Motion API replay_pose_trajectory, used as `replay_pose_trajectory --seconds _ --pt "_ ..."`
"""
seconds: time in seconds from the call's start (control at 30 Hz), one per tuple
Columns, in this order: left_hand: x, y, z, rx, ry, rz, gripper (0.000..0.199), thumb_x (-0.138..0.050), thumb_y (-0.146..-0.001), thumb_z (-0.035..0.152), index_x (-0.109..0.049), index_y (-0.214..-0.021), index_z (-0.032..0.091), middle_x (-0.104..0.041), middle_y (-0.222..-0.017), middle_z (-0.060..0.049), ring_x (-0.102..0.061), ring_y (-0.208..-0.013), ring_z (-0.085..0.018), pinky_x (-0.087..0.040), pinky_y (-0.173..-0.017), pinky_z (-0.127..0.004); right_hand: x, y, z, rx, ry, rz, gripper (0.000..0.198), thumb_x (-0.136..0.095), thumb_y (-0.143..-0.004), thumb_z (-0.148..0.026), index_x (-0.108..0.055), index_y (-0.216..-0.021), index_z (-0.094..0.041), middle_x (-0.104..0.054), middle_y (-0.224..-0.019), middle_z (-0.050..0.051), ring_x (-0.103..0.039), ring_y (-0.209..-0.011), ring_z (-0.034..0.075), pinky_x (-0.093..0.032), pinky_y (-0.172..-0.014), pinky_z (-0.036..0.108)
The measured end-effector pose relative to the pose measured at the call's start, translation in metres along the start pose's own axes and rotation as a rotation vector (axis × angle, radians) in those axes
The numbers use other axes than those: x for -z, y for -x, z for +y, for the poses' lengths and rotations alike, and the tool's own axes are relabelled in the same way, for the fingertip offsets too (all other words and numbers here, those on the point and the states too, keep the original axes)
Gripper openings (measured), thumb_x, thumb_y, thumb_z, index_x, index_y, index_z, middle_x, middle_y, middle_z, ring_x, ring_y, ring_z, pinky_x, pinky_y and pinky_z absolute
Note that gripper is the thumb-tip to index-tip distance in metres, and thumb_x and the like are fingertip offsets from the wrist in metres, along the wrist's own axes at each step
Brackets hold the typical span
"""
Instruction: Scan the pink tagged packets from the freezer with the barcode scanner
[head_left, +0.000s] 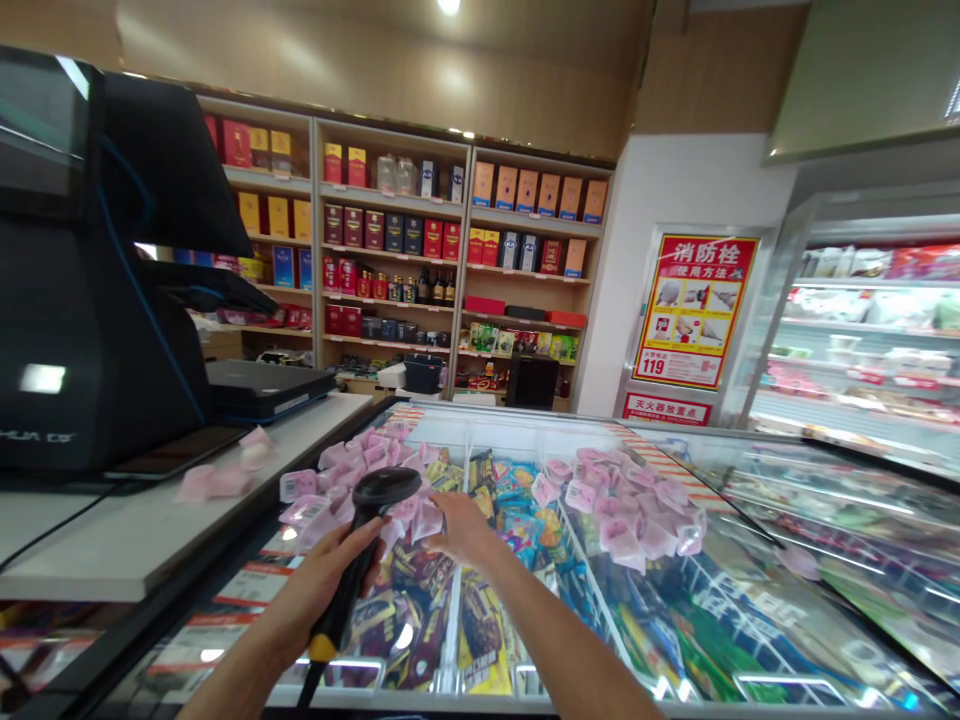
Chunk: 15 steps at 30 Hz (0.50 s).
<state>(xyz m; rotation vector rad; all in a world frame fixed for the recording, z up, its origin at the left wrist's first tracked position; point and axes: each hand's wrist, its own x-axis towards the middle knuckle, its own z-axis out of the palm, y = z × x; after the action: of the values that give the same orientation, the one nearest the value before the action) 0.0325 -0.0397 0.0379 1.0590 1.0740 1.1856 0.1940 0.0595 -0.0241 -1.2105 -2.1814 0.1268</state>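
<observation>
Freezer top [517, 425] has a gap between left pile [360, 458] and right pile [637, 500] of pink packets; left hand [330, 572] wraps scanner [386, 487], right hand [463, 528] at left pile's edge, grip unclear.

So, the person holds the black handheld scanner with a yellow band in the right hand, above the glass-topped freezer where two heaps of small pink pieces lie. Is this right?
Not quite: in the head view, the left hand, not the right hand, holds the black handheld scanner with a yellow band, above the glass-topped freezer where two heaps of small pink pieces lie.
</observation>
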Motion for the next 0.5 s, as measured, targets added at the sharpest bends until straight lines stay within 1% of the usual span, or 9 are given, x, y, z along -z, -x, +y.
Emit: replay_pose_trajectory --seconds 0.07,0.1,0.17,0.23,0.3,0.4,0.5 --pt "-0.002 0.002 0.000 -0.009 -0.016 -0.027 0.028 -0.058 -0.061 0.042 -0.050 -0.062 0.016 -0.052 -0.050 0.004 -0.043 -0.040 -0.006 -0.034 -0.041 -0.017 0.000 -0.001 0.004 -0.013 -0.009 -0.010 0.025 -0.062 -0.054 -0.024 -0.058 -0.078 -0.020 -0.061 -0.077 0.002 -0.055 -0.074 0.019 -0.039 -0.066 0.028" --pt "-0.004 0.003 0.000 -0.015 -0.021 -0.038 0.028 -0.057 -0.062 0.043 -0.050 -0.060 0.016 -0.052 -0.049 0.004 -0.042 -0.040 -0.005 -0.034 -0.041 -0.017 0.001 -0.001 0.009 -0.041 -0.036 0.017 0.022 -0.060 -0.055 -0.021 -0.057 -0.077 -0.021 -0.061 -0.074 0.001 -0.055 -0.071 0.017 -0.039 -0.064 0.026" --pt "-0.008 0.004 0.000 -0.027 -0.028 -0.040 0.029 -0.056 -0.062 0.043 -0.048 -0.057 0.016 -0.049 -0.046 0.005 -0.040 -0.038 -0.005 -0.032 -0.040 -0.016 0.007 0.002 0.023 -0.134 -0.117 0.134 0.024 -0.055 -0.058 -0.018 -0.055 -0.081 -0.020 -0.060 -0.075 0.000 -0.055 -0.069 0.016 -0.039 -0.062 0.025" --pt "-0.015 0.005 -0.001 -0.027 -0.037 -0.040 0.029 -0.056 -0.062 0.043 -0.048 -0.057 0.016 -0.048 -0.044 0.005 -0.039 -0.037 -0.005 -0.030 -0.039 -0.016 0.014 0.007 0.042 -0.233 -0.196 0.270 0.026 -0.051 -0.059 -0.015 -0.051 -0.084 -0.019 -0.060 -0.077 0.001 -0.055 -0.071 0.015 -0.039 -0.063 0.025" --pt "-0.022 0.005 -0.001 -0.029 -0.061 -0.061 0.029 -0.055 -0.063 0.043 -0.047 -0.056 0.016 -0.047 -0.042 0.005 -0.039 -0.038 -0.005 -0.030 -0.040 -0.017 0.022 0.013 0.060 -0.302 -0.248 0.368 0.026 -0.049 -0.059 -0.013 -0.049 -0.084 -0.018 -0.059 -0.078 0.002 -0.055 -0.072 0.016 -0.040 -0.065 0.026" --pt "-0.031 0.003 -0.002 -0.042 -0.097 -0.121 0.031 -0.051 -0.066 0.044 -0.047 -0.054 0.016 -0.046 -0.040 0.005 -0.039 -0.038 -0.006 -0.030 -0.041 -0.017 0.031 0.020 0.080 -0.339 -0.291 0.454 0.026 -0.049 -0.059 -0.015 -0.047 -0.085 -0.018 -0.059 -0.080 0.003 -0.055 -0.073 0.016 -0.040 -0.067 0.028" --pt "-0.038 0.000 -0.003 -0.031 -0.108 -0.161 0.031 -0.050 -0.067 0.044 -0.048 -0.056 0.015 -0.047 -0.042 0.005 -0.039 -0.038 -0.006 -0.030 -0.041 -0.018 0.033 0.022 0.091 -0.354 -0.303 0.520 0.026 -0.049 -0.059 -0.016 -0.046 -0.084 -0.017 -0.058 -0.081 0.004 -0.054 -0.075 0.016 -0.040 -0.069 0.028"
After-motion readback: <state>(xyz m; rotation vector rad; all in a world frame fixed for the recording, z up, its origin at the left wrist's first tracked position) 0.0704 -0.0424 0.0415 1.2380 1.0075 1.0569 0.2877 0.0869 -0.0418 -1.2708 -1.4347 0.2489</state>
